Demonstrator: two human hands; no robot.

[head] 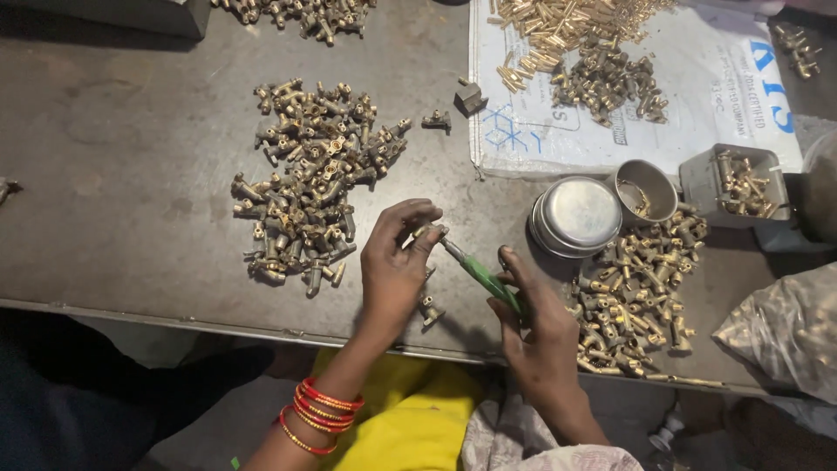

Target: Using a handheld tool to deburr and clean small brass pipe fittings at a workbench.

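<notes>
On the grey desk (pixel 131 174) a heap of brass fittings (pixel 309 179) lies left. The left hand (pixel 394 266) pinches one small brass fitting (pixel 429 232) above the desk edge; the right hand (pixel 536 327) has its grip closed around a green-handled screwdriver (pixel 479 272), tip at that fitting. A second heap (pixel 636 296) lies right.

A dark grey metal tabletop (pixel 131 174), worn and a little stained, fills most of the view. Its front edge runs across the lower part. Under the edge, the floor (pixel 218 427) is in deep shadow. The light is soft and falls from above, without hard shadows.
</notes>
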